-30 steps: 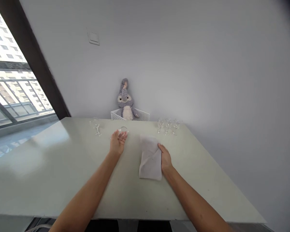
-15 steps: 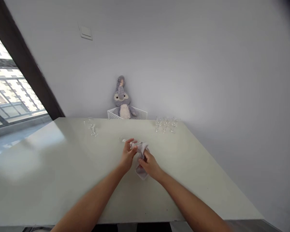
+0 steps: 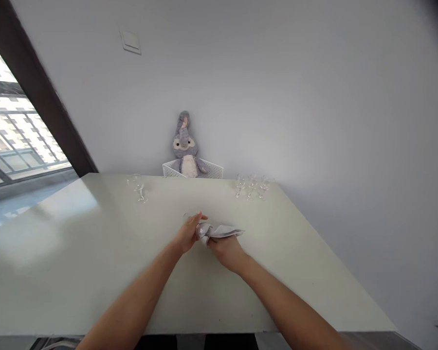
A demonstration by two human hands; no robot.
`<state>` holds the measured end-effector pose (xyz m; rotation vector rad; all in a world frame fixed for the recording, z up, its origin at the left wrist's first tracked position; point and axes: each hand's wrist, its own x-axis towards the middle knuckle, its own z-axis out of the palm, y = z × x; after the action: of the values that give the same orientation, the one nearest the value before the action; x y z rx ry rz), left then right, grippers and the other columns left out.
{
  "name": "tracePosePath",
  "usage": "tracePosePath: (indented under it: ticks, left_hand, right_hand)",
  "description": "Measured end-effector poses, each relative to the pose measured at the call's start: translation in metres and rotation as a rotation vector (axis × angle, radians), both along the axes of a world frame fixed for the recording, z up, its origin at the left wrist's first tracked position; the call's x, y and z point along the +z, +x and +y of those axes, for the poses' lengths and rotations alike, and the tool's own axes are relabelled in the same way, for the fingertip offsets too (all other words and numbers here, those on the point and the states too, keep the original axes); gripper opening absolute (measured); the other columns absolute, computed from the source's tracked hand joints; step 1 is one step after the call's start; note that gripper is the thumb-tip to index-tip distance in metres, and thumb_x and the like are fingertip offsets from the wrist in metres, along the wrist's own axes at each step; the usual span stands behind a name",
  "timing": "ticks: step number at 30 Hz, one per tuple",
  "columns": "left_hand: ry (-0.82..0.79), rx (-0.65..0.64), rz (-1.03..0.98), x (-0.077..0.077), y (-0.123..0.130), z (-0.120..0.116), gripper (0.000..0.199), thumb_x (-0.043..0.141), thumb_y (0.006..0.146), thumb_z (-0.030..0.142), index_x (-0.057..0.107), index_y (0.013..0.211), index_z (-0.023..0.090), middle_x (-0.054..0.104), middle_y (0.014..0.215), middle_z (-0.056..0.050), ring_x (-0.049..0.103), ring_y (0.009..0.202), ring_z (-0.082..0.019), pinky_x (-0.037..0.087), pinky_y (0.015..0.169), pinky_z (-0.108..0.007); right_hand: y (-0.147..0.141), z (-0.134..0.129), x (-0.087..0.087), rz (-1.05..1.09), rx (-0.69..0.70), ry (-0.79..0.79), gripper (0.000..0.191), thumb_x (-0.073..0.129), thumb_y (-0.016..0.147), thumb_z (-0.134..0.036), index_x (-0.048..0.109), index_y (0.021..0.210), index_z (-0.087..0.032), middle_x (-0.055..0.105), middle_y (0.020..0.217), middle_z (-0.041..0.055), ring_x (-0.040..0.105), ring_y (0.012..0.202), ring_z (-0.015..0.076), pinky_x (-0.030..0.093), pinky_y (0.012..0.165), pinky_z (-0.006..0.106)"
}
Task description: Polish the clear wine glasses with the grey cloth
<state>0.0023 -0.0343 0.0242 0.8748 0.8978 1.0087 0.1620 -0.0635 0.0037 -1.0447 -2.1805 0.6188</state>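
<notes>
Pale grey wall [image 3: 277, 97] behind pale green, smooth-topped table [image 3: 277, 282], the landmark. Above table's middle: soft light-grey cloth [image 3: 222, 231], bunched in right hand's [image 3: 228, 253] grip. Left hand [image 3: 188, 233], beside cloth, curls around clear stemmed glass [image 3: 200, 230], partly hidden. On table's far right: three clear stemmed glasses [image 3: 251, 187].

A crumpled pale grey cloth [image 3: 224, 231] bunches against a clear, tilted glass [image 3: 200, 231] between the hands [image 3: 186, 235] at mid-desk [image 3: 277, 272].

Plush toy [image 3: 189, 158], grey with white belly, sat in a white basket [image 3: 215, 170]; switch [image 3: 131, 41] was wall-mounted.
</notes>
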Motion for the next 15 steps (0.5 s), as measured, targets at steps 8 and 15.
tracePosePath:
  ticks: [8, 15]
  left_hand:
    - [0.164, 0.03, -0.322, 0.012, 0.005, -0.009, 0.028, 0.057, 0.073, 0.024, 0.051, 0.1, 0.022, 0.062, 0.075, -0.001, 0.059, 0.088, -0.021, 0.045, 0.073, -0.032]
    - [0.206, 0.144, -0.301, 0.007, 0.006, -0.006, 0.031, 0.059, 0.067, 0.021, 0.055, 0.097, 0.017, 0.057, 0.064, 0.001, 0.06, 0.074, -0.017, 0.044, 0.064, -0.026]
  right_hand:
    - [-0.025, -0.018, -0.005, 0.445, 0.056, -0.487, 0.017, 0.044, 0.08, -0.025, 0.056, 0.09, -0.02, 0.057, 0.066, 0.0013, 0.06, 0.063, 0.0175, 0.047, 0.055, 0.03]
    - [-0.038, -0.034, 0.008, 0.994, 0.153, -0.998, 0.038, 0.056, 0.075, -0.034, 0.044, 0.108, -0.021, 0.056, 0.07, -0.0018, 0.057, 0.058, 0.0106, 0.041, 0.044, 0.018]
